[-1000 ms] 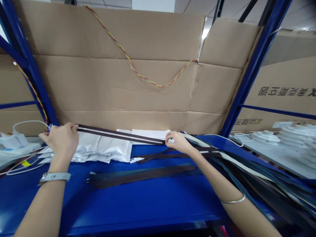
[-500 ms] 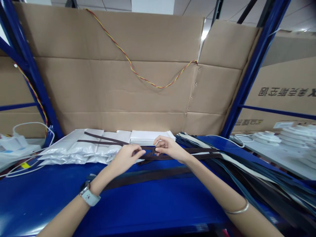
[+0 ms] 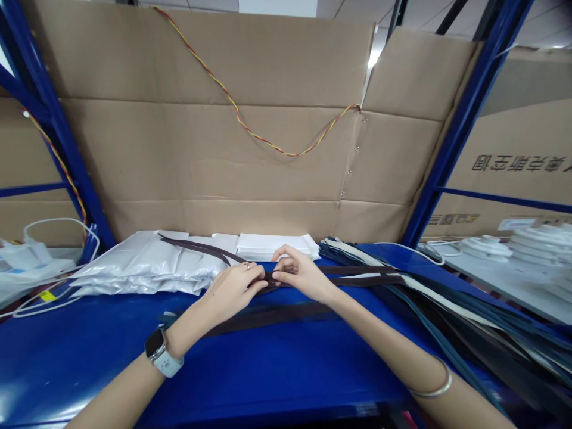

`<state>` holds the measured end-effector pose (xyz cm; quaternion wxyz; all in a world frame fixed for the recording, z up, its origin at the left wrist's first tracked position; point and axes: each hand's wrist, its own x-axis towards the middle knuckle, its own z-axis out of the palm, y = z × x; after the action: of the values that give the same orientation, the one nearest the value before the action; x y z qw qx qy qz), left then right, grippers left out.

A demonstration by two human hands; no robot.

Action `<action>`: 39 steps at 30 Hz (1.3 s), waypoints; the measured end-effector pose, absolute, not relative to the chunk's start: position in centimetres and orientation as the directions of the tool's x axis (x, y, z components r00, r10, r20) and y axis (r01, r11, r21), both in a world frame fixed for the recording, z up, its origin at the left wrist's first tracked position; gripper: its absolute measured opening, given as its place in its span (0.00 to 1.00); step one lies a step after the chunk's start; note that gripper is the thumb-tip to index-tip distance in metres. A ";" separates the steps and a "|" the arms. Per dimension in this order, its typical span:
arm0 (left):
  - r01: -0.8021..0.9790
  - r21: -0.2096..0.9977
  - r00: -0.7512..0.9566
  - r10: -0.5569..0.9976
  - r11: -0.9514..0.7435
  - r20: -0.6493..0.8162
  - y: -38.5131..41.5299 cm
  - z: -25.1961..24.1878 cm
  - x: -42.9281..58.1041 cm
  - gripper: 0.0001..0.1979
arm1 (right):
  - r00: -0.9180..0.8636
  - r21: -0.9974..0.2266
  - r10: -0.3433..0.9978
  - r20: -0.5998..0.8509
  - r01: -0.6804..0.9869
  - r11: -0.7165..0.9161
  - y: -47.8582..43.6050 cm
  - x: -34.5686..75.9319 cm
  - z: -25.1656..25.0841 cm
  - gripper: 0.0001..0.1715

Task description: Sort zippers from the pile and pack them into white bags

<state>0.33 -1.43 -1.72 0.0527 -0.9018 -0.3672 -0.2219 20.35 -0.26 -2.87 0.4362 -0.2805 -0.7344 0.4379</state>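
Left hand (image 3: 232, 292) and right hand (image 3: 301, 275) meet at mid-frame, just apart, each clamped between thumb and fingers on a dark brown zipper (image 3: 339, 269), whose strands run toward 10 and 3 o'clock above a blue steel shelf (image 3: 268, 381). From the hands, a second brown zipper (image 3: 268, 319) lies flat at 6 o'clock, plastic-wrapped white packs (image 3: 143, 265) at 9 o'clock, and a heap of zippers (image 3: 447, 304) at 3 o'clock.
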 end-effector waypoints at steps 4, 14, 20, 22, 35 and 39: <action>0.662 0.158 0.633 0.659 -0.733 0.406 -1.2 -1.7 0.1 0.09 | -0.467 -0.874 0.787 0.403 0.059 0.482 -0.5 20.3 -2.6 0.15; 0.641 -0.449 0.768 0.526 -0.623 0.366 -2.0 -1.7 0.7 0.11 | -0.461 -0.763 0.756 0.464 0.226 0.606 -0.6 20.2 -2.6 0.12; 0.696 -0.452 0.717 0.572 -0.558 0.398 -0.5 0.3 0.3 0.10 | -0.435 -0.611 0.730 0.527 0.404 0.681 -0.3 21.6 0.0 0.12; 0.753 -0.453 0.650 0.645 -0.477 0.401 0.9 1.0 -1.6 0.09 | -0.363 -0.573 0.750 0.552 0.488 0.658 0.2 23.8 1.0 0.13; 0.956 -0.215 0.255 0.929 -0.200 0.269 -0.5 3.4 -15.6 0.15 | -0.176 -0.567 0.889 0.422 0.714 0.410 -1.2 34.7 2.7 0.19; 0.934 0.106 0.347 0.937 -0.343 -0.026 -1.8 1.4 -15.8 0.14 | -0.313 -0.587 0.941 0.124 0.742 0.324 -2.6 34.7 1.7 0.15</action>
<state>-15.81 -1.81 1.45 -0.0510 -0.8191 -0.5711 -0.0194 34.73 -2.65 1.72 0.2296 -0.5391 -0.7807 0.2174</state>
